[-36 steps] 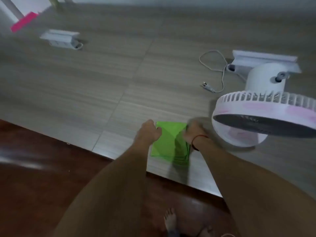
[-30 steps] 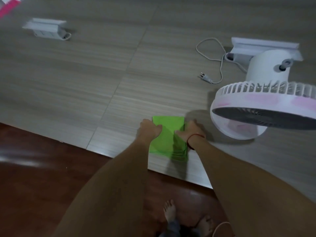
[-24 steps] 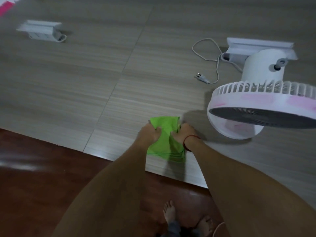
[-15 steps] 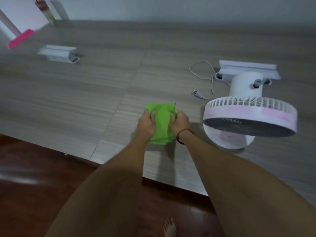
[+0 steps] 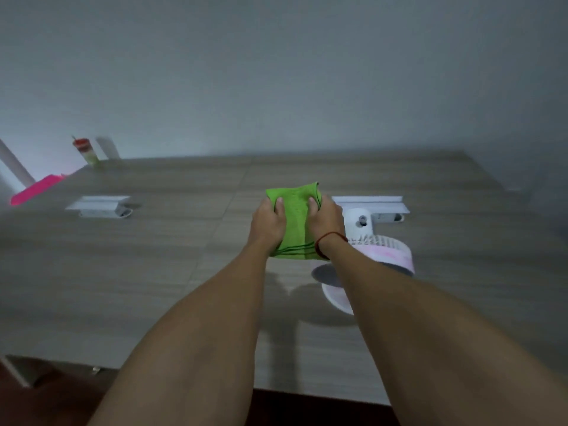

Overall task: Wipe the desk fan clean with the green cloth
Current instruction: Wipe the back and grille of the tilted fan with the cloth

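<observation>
Gripping folded green cloth point(image 5: 293, 221) w/ both hands, left point(image 5: 268, 224) & right point(image 5: 326, 221), desk fan point(image 5: 387, 253) just beside

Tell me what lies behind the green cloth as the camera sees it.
The green cloth, held up by the left hand and right hand, covers some of the wooden table and the left end of the fan's white base. What else it hides cannot be seen.

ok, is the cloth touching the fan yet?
Cannot tell. In the head view, the cloth, held by the left hand and right hand, overlaps the fan in the image; no clear contact or gap shows.
</observation>
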Demonstrator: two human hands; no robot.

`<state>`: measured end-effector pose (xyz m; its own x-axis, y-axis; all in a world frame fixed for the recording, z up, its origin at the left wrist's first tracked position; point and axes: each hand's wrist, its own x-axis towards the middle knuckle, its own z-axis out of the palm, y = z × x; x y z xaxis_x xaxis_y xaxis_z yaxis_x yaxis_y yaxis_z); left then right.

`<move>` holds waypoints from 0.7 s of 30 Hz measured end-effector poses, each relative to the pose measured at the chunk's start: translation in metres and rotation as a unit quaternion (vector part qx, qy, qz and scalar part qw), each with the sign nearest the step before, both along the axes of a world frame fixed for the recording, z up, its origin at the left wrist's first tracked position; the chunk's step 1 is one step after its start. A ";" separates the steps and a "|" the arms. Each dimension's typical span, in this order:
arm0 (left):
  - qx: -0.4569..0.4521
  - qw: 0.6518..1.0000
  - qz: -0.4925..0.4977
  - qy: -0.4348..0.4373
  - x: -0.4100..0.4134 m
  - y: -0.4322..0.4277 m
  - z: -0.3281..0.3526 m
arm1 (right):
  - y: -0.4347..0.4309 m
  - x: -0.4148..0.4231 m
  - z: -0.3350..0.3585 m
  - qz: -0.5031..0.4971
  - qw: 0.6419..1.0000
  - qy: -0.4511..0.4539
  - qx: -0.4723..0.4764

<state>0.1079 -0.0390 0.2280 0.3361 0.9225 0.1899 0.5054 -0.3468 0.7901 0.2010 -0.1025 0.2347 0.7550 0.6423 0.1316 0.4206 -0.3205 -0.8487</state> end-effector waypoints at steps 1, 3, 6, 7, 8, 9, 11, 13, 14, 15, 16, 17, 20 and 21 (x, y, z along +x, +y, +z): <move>0.006 1.000 -0.012 0.005 0.009 -0.009 0.002 | -0.011 0.009 0.002 -0.012 1.000 -0.002 0.000; 0.020 0.999 -0.037 0.014 0.028 -0.027 0.004 | -0.035 0.029 0.003 -0.037 0.999 -0.016 -0.008; 0.045 0.995 -0.086 0.026 0.057 -0.053 0.007 | -0.071 0.058 0.003 -0.076 0.996 -0.042 -0.020; 0.053 0.993 -0.097 0.035 0.066 -0.061 0.007 | -0.081 0.067 0.001 -0.087 0.995 -0.047 -0.025; 0.060 0.992 -0.105 0.048 0.073 -0.070 0.008 | -0.092 0.074 0.000 -0.096 0.994 -0.049 -0.029; 0.068 0.989 -0.110 0.066 0.080 -0.078 0.008 | -0.101 0.080 -0.001 -0.105 0.993 -0.049 -0.033; 0.086 0.984 -0.117 0.108 0.091 -0.092 0.008 | -0.115 0.089 -0.005 -0.126 0.990 -0.042 -0.045; 0.099 0.980 -0.118 0.129 0.096 -0.101 0.005 | -0.125 0.095 -0.011 -0.141 0.988 -0.024 -0.063; 0.096 0.981 -0.116 0.124 0.096 -0.103 0.003 | -0.128 0.096 -0.015 -0.142 0.987 -0.007 -0.073; 0.091 0.983 -0.110 0.111 0.095 -0.102 0.000 | -0.130 0.096 -0.020 -0.136 0.988 0.015 -0.078; 0.084 0.986 -0.103 0.105 0.093 -0.100 -0.004 | -0.132 0.094 -0.026 -0.123 0.988 0.035 -0.082; 0.079 0.985 -0.096 0.118 0.091 -0.096 -0.009 | -0.133 0.092 -0.033 -0.101 0.990 0.041 -0.088; 0.029 0.975 -0.107 0.191 0.084 -0.083 -0.026 | -0.133 0.084 -0.049 0.008 0.988 -0.025 -0.154; 0.009 0.971 -0.128 0.202 0.081 -0.079 -0.033 | -0.133 0.081 -0.054 0.035 0.983 -0.050 -0.174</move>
